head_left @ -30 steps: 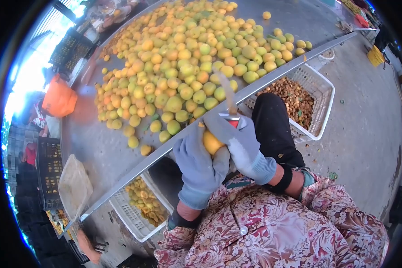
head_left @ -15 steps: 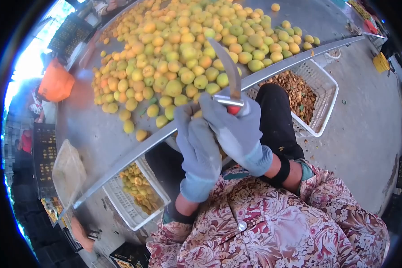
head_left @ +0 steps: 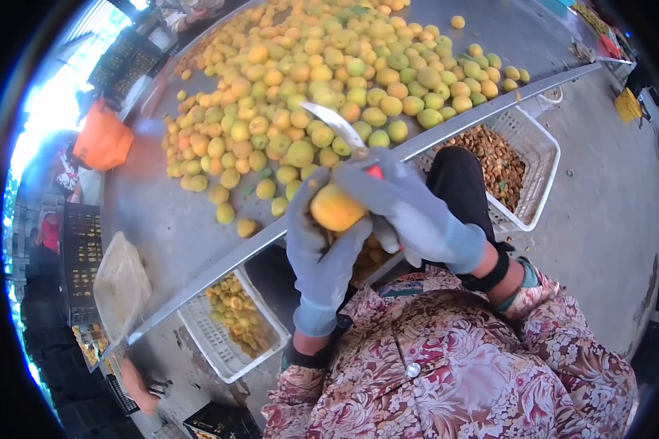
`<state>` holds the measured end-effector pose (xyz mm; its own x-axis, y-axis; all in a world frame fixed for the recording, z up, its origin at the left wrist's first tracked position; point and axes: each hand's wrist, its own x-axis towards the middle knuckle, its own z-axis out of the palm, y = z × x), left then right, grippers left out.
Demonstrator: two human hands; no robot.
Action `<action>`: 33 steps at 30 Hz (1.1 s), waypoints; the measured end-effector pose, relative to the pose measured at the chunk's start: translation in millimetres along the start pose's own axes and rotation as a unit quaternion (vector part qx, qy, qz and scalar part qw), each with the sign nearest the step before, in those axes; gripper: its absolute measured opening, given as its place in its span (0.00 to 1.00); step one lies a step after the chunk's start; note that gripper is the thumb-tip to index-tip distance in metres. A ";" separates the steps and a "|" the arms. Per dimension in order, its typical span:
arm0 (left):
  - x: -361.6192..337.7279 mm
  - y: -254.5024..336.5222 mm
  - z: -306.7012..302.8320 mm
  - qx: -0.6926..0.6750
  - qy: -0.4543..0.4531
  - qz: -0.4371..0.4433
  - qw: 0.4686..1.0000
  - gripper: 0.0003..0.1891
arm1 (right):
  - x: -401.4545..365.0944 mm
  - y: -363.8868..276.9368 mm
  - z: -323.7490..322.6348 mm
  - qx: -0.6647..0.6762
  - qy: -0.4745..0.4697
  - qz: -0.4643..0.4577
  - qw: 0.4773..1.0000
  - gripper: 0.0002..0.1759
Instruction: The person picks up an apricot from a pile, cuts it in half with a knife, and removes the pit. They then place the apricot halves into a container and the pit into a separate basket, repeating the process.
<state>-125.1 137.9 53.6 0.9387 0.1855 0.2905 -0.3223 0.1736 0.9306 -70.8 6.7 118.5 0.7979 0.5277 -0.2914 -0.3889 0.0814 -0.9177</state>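
A yellow-orange apricot [head_left: 337,208] sits in the gloved fingers of my left hand [head_left: 311,245], which are curled around its side. My right hand [head_left: 417,208], also in a grey glove, grips a curved knife [head_left: 334,123] by its red handle. The blade points up and to the left, over the table edge, and the right fingers lie close beside the apricot. Beyond both hands, a big heap of apricots [head_left: 271,95] covers much of the metal table [head_left: 190,234].
Below the table edge at right stands a white basket [head_left: 540,186] of brown pits. Another white basket [head_left: 205,336], holding yellow fruit pieces, is at lower left. A pale tray [head_left: 121,285] lies at the table's left corner. An orange bucket [head_left: 102,137] stands farther back.
The knife has swung from nearly upright to leaning left. My hands have turned, bringing the apricot into plain sight between them. The whole view has shifted slightly.
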 end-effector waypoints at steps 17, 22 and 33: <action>-12.4 13.7 -15.8 0.136 0.069 0.079 0.985 0.37 | -42.7 34.0 -11.8 -0.325 -0.100 -0.104 0.935 0.10; -15.0 12.6 -18.0 0.184 0.081 0.089 0.976 0.37 | -46.0 34.2 -9.2 -0.363 -0.058 -0.133 0.920 0.10; -18.3 6.9 -28.7 0.286 0.085 0.133 0.945 0.37 | -49.9 38.6 -7.3 -0.395 -0.076 -0.170 0.900 0.10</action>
<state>-148.0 163.5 48.4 0.7851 0.3101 0.5361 -0.3795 -0.4433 0.8121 -122.2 -22.6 95.6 0.7129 0.7008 0.0272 0.3622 -0.3348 -0.8699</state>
